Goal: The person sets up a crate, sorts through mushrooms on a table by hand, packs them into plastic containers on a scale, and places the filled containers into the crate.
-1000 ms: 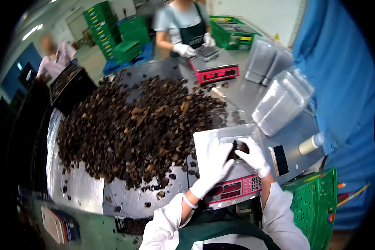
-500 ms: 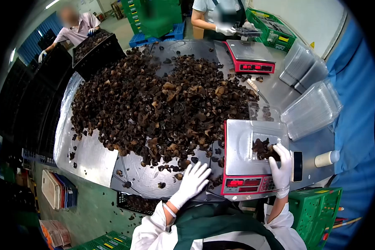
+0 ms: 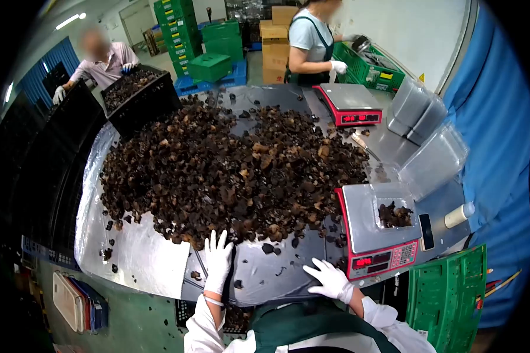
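Note:
My gloved left hand (image 3: 218, 263) is held with fingers apart at the near edge of a big heap of dark wood ear mushrooms (image 3: 235, 170); whether it touches them I cannot tell. Over the metal table (image 3: 277, 273), my gloved right hand (image 3: 331, 280) has its fingers spread and holds nothing. Just right of it stands a red digital scale (image 3: 359, 226), its display lit. On the scale's plate lies an open clear plastic box (image 3: 381, 197) with a small clump of wood ear mushrooms (image 3: 396, 216) inside.
Stacks of clear boxes (image 3: 436, 167), a phone (image 3: 426, 232) and a white bottle (image 3: 459, 215) line the right side. Behind are a second scale (image 3: 350, 105), a knife (image 3: 364, 145) and a co-worker (image 3: 312, 47) beside a green crate (image 3: 371, 70). Another person holds a black crate (image 3: 138, 100) at left.
My right hand has left the box on the scale and moved left. My left hand has shifted left along the heap. The co-worker has turned to the green crate; the view has tilted up.

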`<state>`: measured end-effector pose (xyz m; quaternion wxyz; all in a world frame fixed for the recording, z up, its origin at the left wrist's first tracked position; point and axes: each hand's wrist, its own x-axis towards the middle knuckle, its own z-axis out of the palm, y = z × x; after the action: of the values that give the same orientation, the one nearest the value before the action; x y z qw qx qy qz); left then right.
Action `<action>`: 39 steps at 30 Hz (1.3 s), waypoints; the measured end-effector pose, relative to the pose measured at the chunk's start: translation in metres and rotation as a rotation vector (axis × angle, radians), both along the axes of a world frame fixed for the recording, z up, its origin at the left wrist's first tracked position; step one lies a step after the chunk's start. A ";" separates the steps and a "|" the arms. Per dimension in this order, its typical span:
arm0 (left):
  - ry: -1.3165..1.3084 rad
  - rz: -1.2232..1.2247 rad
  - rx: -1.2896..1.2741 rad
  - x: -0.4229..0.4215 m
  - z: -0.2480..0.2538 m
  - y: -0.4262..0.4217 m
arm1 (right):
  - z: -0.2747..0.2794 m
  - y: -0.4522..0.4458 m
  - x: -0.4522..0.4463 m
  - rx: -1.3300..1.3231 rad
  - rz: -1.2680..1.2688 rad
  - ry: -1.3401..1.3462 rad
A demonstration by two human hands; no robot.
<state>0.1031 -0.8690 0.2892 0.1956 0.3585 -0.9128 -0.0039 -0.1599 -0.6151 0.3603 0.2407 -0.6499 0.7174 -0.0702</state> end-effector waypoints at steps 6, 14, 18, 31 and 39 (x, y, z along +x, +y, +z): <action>0.113 -0.008 0.042 0.014 -0.008 -0.011 | -0.046 0.022 0.010 -0.325 -0.204 0.067; 0.381 -0.075 0.213 -0.005 0.032 -0.001 | -0.019 -0.028 0.012 -0.269 -0.412 -0.469; 0.430 -0.005 0.226 -0.037 0.046 -0.024 | 0.018 -0.089 0.007 -0.219 -0.140 -0.600; 0.331 0.088 0.261 -0.101 0.027 -0.097 | -0.006 -0.303 -0.146 -0.472 -0.490 -0.078; 0.518 0.069 0.330 -0.101 0.048 -0.047 | -0.028 -0.250 -0.063 -0.604 -0.176 0.030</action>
<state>0.0018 -0.9160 0.3373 0.3610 0.4035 -0.8068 -0.2365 -0.2233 -0.8648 0.3321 0.0191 -0.6285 0.7211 -0.2910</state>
